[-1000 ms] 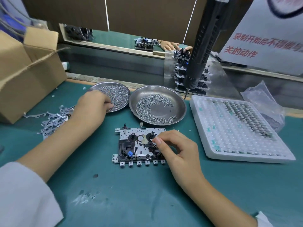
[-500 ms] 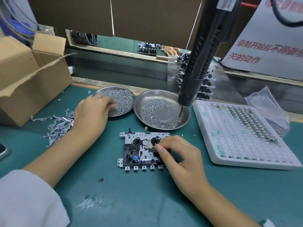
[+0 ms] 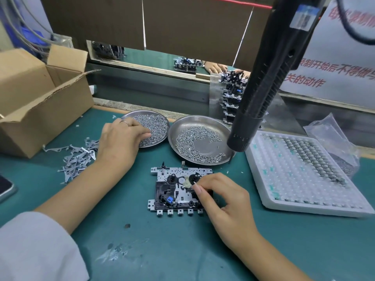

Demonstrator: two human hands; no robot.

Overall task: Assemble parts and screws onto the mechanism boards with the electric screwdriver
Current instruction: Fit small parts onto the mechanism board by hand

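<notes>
Reaching left hand into screw dish; right hand pinching part on mechanism board.

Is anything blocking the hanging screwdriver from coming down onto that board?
Partly: the right hand rests over the grey metal mechanism board at its right side. The black electric screwdriver hangs above the right steel dish.

The left hand has slid its fingertips deeper into the screws.
</notes>
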